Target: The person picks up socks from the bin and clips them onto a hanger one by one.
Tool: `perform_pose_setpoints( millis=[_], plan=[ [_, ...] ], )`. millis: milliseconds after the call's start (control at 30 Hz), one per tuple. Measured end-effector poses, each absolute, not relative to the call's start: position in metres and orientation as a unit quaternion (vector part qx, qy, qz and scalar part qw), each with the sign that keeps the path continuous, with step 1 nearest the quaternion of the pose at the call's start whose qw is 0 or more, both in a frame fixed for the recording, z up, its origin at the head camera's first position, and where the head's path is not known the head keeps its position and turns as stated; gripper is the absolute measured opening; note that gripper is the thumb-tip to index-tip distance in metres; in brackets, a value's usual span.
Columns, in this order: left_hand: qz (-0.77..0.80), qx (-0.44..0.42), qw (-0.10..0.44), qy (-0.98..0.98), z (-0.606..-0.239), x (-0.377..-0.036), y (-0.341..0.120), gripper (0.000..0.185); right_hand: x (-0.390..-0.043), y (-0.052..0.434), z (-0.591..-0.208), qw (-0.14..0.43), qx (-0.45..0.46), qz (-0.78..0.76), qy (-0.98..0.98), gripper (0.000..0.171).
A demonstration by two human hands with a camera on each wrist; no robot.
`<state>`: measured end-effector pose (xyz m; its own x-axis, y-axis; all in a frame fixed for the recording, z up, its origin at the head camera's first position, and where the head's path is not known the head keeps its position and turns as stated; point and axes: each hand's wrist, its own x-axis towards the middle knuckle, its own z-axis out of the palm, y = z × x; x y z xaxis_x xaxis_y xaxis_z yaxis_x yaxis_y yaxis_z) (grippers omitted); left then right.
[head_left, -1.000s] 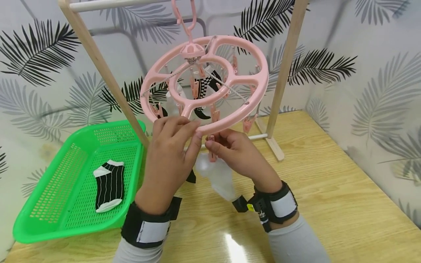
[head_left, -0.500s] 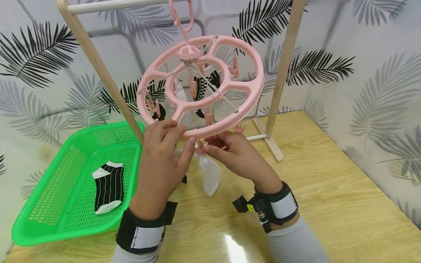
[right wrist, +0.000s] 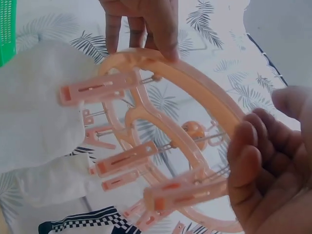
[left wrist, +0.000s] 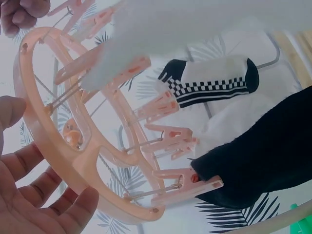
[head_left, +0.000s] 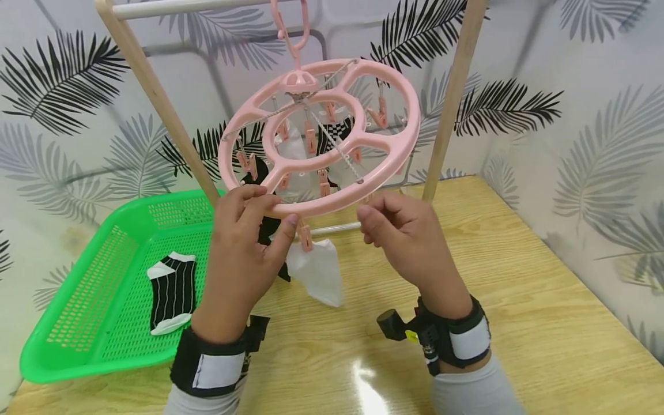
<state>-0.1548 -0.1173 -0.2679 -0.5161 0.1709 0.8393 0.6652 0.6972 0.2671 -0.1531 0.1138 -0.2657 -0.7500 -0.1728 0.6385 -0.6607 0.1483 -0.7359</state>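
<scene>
A pink round clip hanger [head_left: 363, 190] hangs from a wooden rack [head_left: 155, 92]. My left hand [head_left: 267, 210] grips its front rim, fingers on top and thumb beneath. A white sock [head_left: 317, 271] hangs from a peg [head_left: 305, 236] just right of that thumb. My right hand [head_left: 370, 210] is at the rim further right, fingers loosely curled beside another peg [right wrist: 185, 192], with nothing in its palm. A black sock [left wrist: 263, 156] and a checkered sock [left wrist: 214, 83] hang from other pegs.
A green mesh basket [head_left: 78, 323] sits at the left on the wooden table [head_left: 519, 300], with one black striped sock [head_left: 171, 291] inside. The rack's right post [head_left: 451, 104] stands behind the hanger. Leaf-patterned walls close off the back and right.
My right hand has let go of the white sock's peg and moved right along the rim. The sock now hangs free, and the hanger has turned slightly.
</scene>
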Motion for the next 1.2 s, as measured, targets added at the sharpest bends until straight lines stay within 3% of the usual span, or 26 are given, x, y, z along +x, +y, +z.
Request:
perform_pose_setpoints(
  millis=[167, 333, 533, 867, 1200],
  plan=[
    [-0.298, -0.252, 0.418, -0.82, -0.266, -0.153, -0.121, 0.029, -0.155, 0.121, -0.265, 0.3, 0.223, 0.627, -0.683, 0.023],
    [-0.308, -0.247, 0.416, -0.819, -0.265, -0.153, -0.125, 0.029, -0.16, 0.127, -0.266, 0.306, 0.185, 0.616, -0.702, 0.023],
    [-0.308, -0.236, 0.415, -0.823, -0.265, -0.152, -0.129, 0.032, -0.164, 0.13, -0.267, 0.24, 0.174, 0.592, -0.749, 0.02],
    [-0.306, -0.226, 0.416, -0.826, -0.262, -0.151, -0.133, 0.037, -0.176, 0.127, -0.273, 0.089, 0.283, 0.58, -0.758, 0.033],
    [-0.308, -0.236, 0.435, -0.813, -0.26, -0.153, -0.138, 0.043, -0.178, 0.121, -0.277, 0.064, 0.307, 0.597, -0.739, 0.025]
  ],
)
